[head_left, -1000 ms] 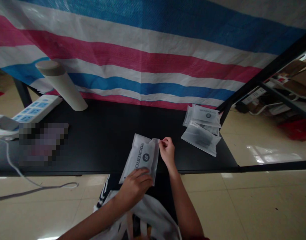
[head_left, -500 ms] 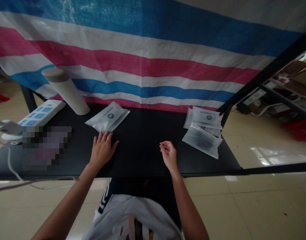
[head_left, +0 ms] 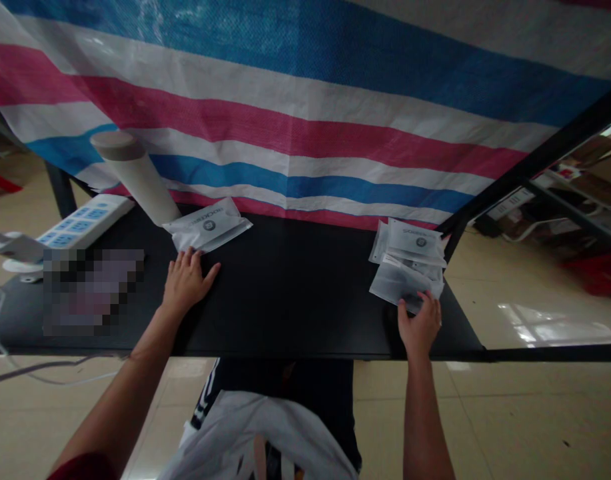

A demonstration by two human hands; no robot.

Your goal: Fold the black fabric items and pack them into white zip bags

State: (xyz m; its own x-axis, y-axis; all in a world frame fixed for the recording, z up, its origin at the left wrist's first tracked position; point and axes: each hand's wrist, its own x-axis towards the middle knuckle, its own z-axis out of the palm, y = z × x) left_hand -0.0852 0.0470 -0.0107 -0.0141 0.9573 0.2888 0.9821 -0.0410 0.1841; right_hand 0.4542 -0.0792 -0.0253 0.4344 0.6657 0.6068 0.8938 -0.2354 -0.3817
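Note:
On the left of the black table, two frosted plastic pouches [head_left: 209, 223] with dark printing lie overlapped. My left hand [head_left: 188, 283] lies flat with fingers spread, its fingertips at their near edge. At the right is a pile of several similar frosted pouches [head_left: 416, 241]. My right hand [head_left: 420, 327] is at the near edge of the front pouch [head_left: 392, 279], thumb and fingers apart, fingertips touching it. A dark shape shows through that pouch; I cannot make out its contents.
A white bottle with a grey lid [head_left: 138, 177] stands at the back left. Beside it are a power strip [head_left: 82, 223] with a plugged-in charger, white cables and a blurred-out flat object [head_left: 95, 290]. A striped plastic sheet [head_left: 295, 133] hangs behind the black table [head_left: 295, 293].
My right hand has moved right from mid-table to the front pouch, its fingers parting. My left hand has slid slightly left, and the left pouches have shifted and turned a little.

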